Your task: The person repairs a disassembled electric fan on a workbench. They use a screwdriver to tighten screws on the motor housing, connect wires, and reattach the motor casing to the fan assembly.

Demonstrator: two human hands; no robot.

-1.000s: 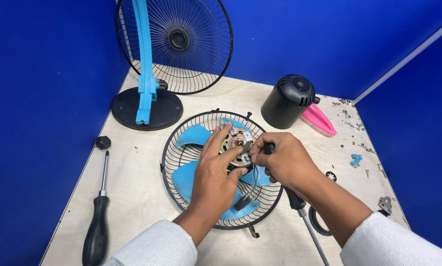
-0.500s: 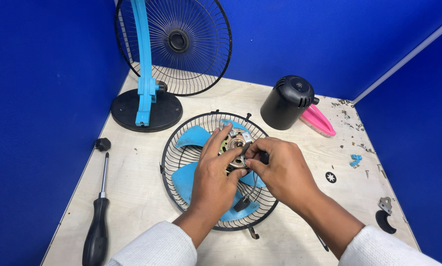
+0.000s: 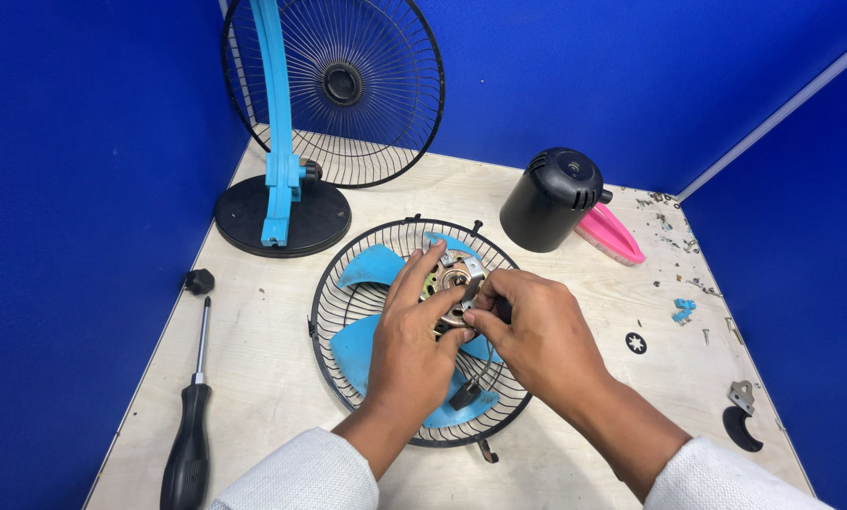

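A pale plywood tabletop (image 3: pixel 574 463) walled in by blue panels is carrying everything here. At the back, a round black wire fan grille (image 3: pixel 367 85) is standing upright behind a black disc base with a light-blue upright arm (image 3: pixel 274 123). In the middle, a second black wire fan guard (image 3: pixel 343 312) is lying flat, cradling a light-blue plastic fan blade (image 3: pixel 367 266). To the right of it a black cylindrical motor housing (image 3: pixel 551 198) is sitting just beside a pink plastic wedge-shaped piece (image 3: pixel 612 236).

The left hand (image 3: pixel 409 345) is resting over the guard, its fingers curling partly closed around the edge of a small round metal fan motor (image 3: pixel 450 279) at the guard's centre. The right hand (image 3: pixel 537 331) is pressing in from the other side, thumb and fingertips pinching tightly at the motor's right edge; what it is pinching is too hidden to tell.

A black-handled screwdriver (image 3: pixel 189 444) is lying along the left edge, with a small black knob (image 3: pixel 198 280) near its tip. Small loose bits are lying scattered at the right.
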